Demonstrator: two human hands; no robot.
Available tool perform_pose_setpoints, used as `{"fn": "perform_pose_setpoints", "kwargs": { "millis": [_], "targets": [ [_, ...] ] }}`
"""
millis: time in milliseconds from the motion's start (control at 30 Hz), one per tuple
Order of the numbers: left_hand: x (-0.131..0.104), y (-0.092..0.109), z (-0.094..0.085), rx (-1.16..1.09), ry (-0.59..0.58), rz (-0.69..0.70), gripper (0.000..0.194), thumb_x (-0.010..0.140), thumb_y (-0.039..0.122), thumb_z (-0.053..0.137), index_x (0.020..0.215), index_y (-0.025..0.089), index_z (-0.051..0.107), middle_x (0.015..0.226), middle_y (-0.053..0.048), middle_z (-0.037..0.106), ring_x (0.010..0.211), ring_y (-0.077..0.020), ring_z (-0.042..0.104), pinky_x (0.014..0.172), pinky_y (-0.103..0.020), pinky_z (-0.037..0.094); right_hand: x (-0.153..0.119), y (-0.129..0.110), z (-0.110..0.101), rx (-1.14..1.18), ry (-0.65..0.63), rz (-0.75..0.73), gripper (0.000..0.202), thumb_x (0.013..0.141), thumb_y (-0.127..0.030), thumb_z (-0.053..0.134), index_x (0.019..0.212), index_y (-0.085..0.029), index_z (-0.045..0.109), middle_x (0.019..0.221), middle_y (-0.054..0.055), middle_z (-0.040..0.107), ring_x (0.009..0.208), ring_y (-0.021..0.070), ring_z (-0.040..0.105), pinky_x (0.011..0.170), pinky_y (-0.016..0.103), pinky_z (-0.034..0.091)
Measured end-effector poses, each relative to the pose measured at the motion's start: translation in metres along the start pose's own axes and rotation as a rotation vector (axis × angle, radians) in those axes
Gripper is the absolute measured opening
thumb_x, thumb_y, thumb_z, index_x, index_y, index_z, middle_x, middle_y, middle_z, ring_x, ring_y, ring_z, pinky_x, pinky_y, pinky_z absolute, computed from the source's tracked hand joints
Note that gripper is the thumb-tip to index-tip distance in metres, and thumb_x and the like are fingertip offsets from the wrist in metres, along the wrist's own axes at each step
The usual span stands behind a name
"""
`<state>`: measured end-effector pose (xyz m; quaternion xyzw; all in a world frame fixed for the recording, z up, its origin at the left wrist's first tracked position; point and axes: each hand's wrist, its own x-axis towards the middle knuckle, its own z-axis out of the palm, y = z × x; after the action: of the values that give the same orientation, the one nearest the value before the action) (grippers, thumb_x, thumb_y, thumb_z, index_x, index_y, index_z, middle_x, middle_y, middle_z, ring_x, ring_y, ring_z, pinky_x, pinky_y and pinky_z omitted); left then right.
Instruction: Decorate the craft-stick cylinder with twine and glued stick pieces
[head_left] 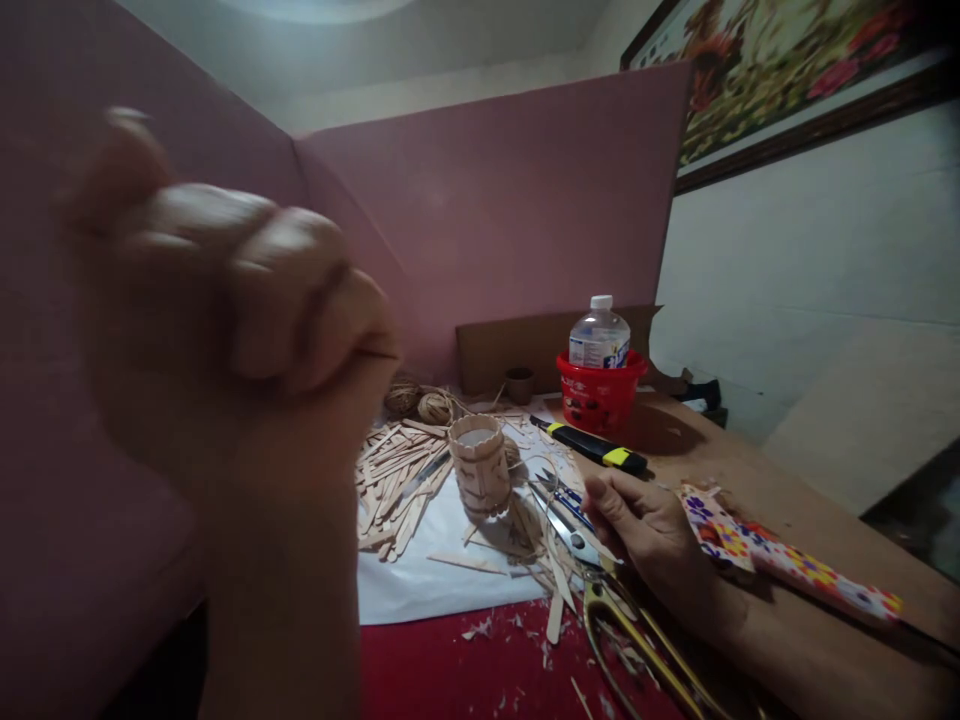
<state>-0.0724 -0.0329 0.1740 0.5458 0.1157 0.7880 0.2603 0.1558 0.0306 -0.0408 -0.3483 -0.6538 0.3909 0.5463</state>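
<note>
From the head view, we see a small cylindrical cup of pale wooden craft sticks (480,475) with a scalloped rim and dark markings round its side, standing upright on a white sheet (420,595), its opening up and its long axis near vertical. Steel scissors with gold-coloured handles (580,547) lie to its right, just beside our right hand (637,520); the blades point away and leftward, the long axis slanting down to the near right.

On the brown tabletop (810,500), a clear plastic bottle with a blue-and-white label (600,337) sits in a red plastic tub with white lettering (598,397); both prints are too small for us to read.

Our left hand (240,290) is raised and blurred, its grip curled into a fist. The right grip's fingertips are partly hidden, so we cannot tell whether they meet or hold anything.
</note>
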Motion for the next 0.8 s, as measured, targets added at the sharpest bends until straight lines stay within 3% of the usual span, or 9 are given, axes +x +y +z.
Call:
{"fn": "perform_pose_setpoints", "kwargs": {
  "millis": [33, 100, 133, 233, 367, 500, 567, 667, 800],
  "targets": [
    [0.000, -0.009, 0.003, -0.107, -0.206, -0.089, 0.058, 0.101, 0.029, 0.031, 0.043, 0.022, 0.029, 0.032, 0.010, 0.033, 0.026, -0.0028, 0.035, 0.028, -0.014, 0.024, 0.000, 0.000, 0.000, -0.009, 0.005, 0.003, 0.046, 0.086, -0.057, 0.056, 0.060, -0.019, 0.053, 0.048, -0.004, 0.044, 0.042, 0.0084, 0.035, 0.038, 0.022, 0.025],
    [0.000, -0.029, 0.006, -0.100, -0.433, -0.118, 0.057, 0.096, 0.026, 0.036, 0.040, 0.022, 0.039, 0.036, 0.007, 0.043, 0.030, -0.0067, 0.042, 0.033, -0.018, 0.036, 0.001, 0.000, 0.001, -0.022, 0.012, 0.004, 0.047, 0.087, -0.058, 0.054, 0.060, -0.019, 0.053, 0.048, -0.004, 0.044, 0.042, 0.0087, 0.036, 0.038, 0.023, 0.025],
    [0.000, -0.039, 0.006, -0.037, -0.501, -0.111, 0.046, 0.090, 0.022, 0.047, 0.044, 0.021, 0.050, 0.043, 0.005, 0.053, 0.033, -0.0077, 0.045, 0.035, -0.020, 0.040, 0.001, 0.000, 0.001, -0.026, 0.012, 0.001, 0.047, 0.087, -0.058, 0.053, 0.060, -0.019, 0.053, 0.048, -0.004, 0.044, 0.041, 0.0089, 0.036, 0.038, 0.023, 0.026],
    [0.002, -0.064, 0.001, 0.412, -0.634, -0.382, 0.009, 0.073, 0.019, 0.069, 0.064, 0.017, 0.069, 0.058, -0.002, 0.066, 0.042, -0.0096, 0.052, 0.035, -0.019, 0.038, 0.003, -0.002, 0.002, -0.060, 0.005, -0.038, 0.048, 0.090, -0.056, 0.050, 0.058, -0.020, 0.052, 0.045, -0.004, 0.043, 0.040, 0.0091, 0.036, 0.038, 0.023, 0.026],
    [0.002, -0.090, -0.005, 0.630, -0.618, -0.397, 0.021, 0.065, 0.020, 0.075, 0.087, 0.018, 0.073, 0.084, -0.009, 0.071, 0.076, -0.0191, 0.066, 0.062, -0.029, 0.054, 0.004, -0.008, 0.000, -0.127, 0.017, -0.097, 0.047, 0.089, -0.053, 0.051, 0.056, -0.020, 0.053, 0.046, -0.003, 0.045, 0.043, 0.0103, 0.040, 0.042, 0.023, 0.032],
    [-0.009, -0.120, -0.027, 0.778, -0.486, -0.508, 0.058, 0.054, 0.033, 0.085, 0.109, 0.024, 0.069, 0.121, -0.013, 0.064, 0.115, -0.0333, 0.056, 0.094, -0.050, 0.047, 0.004, -0.010, -0.002, -0.145, 0.016, -0.097, 0.047, 0.092, -0.049, 0.048, 0.055, -0.020, 0.050, 0.049, -0.003, 0.045, 0.047, 0.0108, 0.042, 0.046, 0.023, 0.035],
    [-0.022, -0.132, -0.045, 0.784, -0.438, -0.584, 0.086, 0.043, 0.033, 0.090, 0.123, 0.024, 0.062, 0.133, -0.019, 0.055, 0.120, -0.0405, 0.051, 0.092, -0.054, 0.047, 0.003, -0.009, -0.003, -0.142, 0.001, -0.087, 0.046, 0.093, -0.047, 0.047, 0.057, -0.020, 0.050, 0.050, -0.003, 0.045, 0.048, 0.0106, 0.042, 0.047, 0.023, 0.034],
    [-0.047, -0.141, -0.069, 0.758, -0.367, -0.688, 0.112, 0.042, 0.037, 0.090, 0.142, 0.021, 0.042, 0.136, -0.026, 0.050, 0.123, -0.0449, 0.049, 0.090, -0.058, 0.047, 0.002, -0.007, -0.003, -0.124, -0.024, -0.065, 0.042, 0.094, -0.045, 0.047, 0.060, -0.020, 0.051, 0.050, -0.004, 0.044, 0.047, 0.0100, 0.041, 0.047, 0.023, 0.033],
    [-0.079, -0.147, -0.085, 0.555, -0.163, -0.717, 0.123, 0.049, 0.038, 0.088, 0.150, 0.023, 0.020, 0.143, -0.021, 0.041, 0.131, -0.0391, 0.044, 0.104, -0.052, 0.039, -0.001, -0.005, -0.003, -0.109, -0.047, -0.047, 0.040, 0.094, -0.046, 0.048, 0.065, -0.019, 0.055, 0.051, -0.005, 0.045, 0.048, 0.0101, 0.042, 0.047, 0.023, 0.032]
  ]
}}
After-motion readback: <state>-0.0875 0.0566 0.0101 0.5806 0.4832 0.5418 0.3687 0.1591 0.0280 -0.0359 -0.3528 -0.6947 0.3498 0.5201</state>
